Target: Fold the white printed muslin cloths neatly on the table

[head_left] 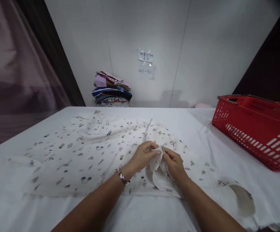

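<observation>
A thin white garment (pixel 82 158) printed with small palm trees, sunglasses and other motifs lies spread and slightly rumpled across the table. Near its middle, my left hand (pixel 143 157) pinches a raised edge of the cloth between thumb and fingers. Close beside it, my right hand (pixel 175 163) grips the same edge, so the fabric stands up in a small fold between the two. Whatever detail sits under the fingertips is hidden. Toward the lower right, part of the garment curls over and shows its plain inner side.
A red plastic basket (pixel 253 129) stands on the right of the white-covered table (pixel 173 112). Folded clothes (pixel 112 90) are stacked behind the far edge. Handwritten paper signs (pixel 146 64) hang on the wall, and a pinkish curtain (pixel 14 71) is at the left.
</observation>
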